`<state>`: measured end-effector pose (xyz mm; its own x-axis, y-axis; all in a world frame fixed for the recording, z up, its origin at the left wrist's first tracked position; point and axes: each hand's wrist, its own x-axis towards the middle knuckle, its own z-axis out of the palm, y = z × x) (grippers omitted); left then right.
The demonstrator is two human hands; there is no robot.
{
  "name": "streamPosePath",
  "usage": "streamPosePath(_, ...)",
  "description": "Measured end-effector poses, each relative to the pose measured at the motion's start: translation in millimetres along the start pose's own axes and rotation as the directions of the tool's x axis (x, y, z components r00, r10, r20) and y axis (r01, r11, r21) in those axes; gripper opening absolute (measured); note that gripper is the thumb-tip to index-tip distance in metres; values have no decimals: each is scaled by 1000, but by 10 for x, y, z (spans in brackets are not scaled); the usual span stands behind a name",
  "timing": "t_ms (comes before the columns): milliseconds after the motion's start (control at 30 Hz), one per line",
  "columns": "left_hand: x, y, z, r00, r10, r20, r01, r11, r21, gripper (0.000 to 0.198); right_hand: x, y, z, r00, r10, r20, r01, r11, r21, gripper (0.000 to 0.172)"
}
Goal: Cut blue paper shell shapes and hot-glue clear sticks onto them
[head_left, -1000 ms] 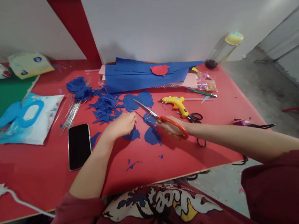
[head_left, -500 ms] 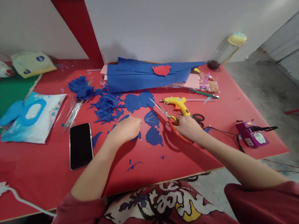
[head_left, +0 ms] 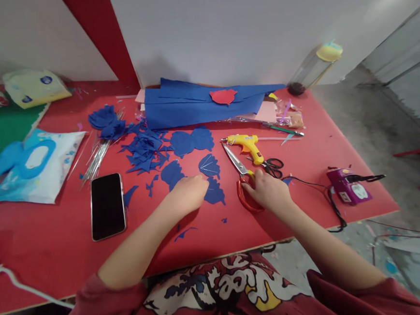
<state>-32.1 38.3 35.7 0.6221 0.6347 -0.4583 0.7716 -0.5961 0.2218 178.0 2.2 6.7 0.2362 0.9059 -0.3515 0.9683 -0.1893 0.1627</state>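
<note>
My left hand (head_left: 193, 194) is closed in a pinch over a blue scalloped petal (head_left: 216, 194), partly covering it. A thin pale line shows on this petal by my fingertips; what they hold is too small to make out. Just above lies another blue petal (head_left: 213, 164) with thin pale wires fanned across it. A third blue petal (head_left: 170, 172) is partly behind my left hand. My right hand (head_left: 268, 189) grips the red-handled scissors (head_left: 236, 161) near the pivot. The scissor blades point away from me, low over the table, slightly parted or closed, I cannot tell.
A yellow glue gun (head_left: 245, 142) and black scissors (head_left: 273, 166) lie beyond my right hand. Blue scraps (head_left: 144, 150), joined blue petals (head_left: 191, 141), wires (head_left: 97, 159) and folded blue sheets (head_left: 198, 105) lie farther back. A phone (head_left: 107, 207) is left; a purple box (head_left: 350, 185) is right.
My left hand has moved right, from the left petal onto the lower right petal. My right hand and the scissors have swung slightly, their blades now nearer the glue gun.
</note>
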Motion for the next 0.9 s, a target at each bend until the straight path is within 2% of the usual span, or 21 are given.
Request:
streamPosePath(100,-34,31,-44,999,-14,32,13,1000,13,33,4,-117,-160,996,-79,-38,78,996,-40,32)
streamPosePath(167,-48,49,-60,999,-15,33,14,1000,18,33,46,-245,-275,968,-231,-97,229,973,-28,28)
streamPosePath(233,-58,60,-65,1000,-17,26,16,1000,26,31,128,-412,-371,901,-400,-165,402,915,-22,27)
streamPosePath(333,-71,68,-69,999,-22,30,22,999,31,30,314,-716,-445,752,-605,-263,610,789,-71,22)
streamPosePath(367,-77,71,-73,999,-25,33,24,999,28,31,388,-824,-448,715,-642,-277,649,757,-79,22)
streamPosePath(467,-97,84,-91,999,-36,33,36,999,6,32,614,-1125,-412,658,-694,-292,710,701,-67,26)
streamPosePath(533,-107,92,-100,999,-41,28,41,999,-2,32,747,-1283,-371,647,-704,-294,721,690,-64,27)
streamPosePath(633,-112,93,-102,999,-34,24,34,999,2,33,888,-1431,-319,655,-701,-283,716,695,-63,28)
streamPosePath(900,-111,59,-83,1000,-26,2,26,1000,-11,34,958,-1478,-271,658,-704,-268,718,694,-62,31)
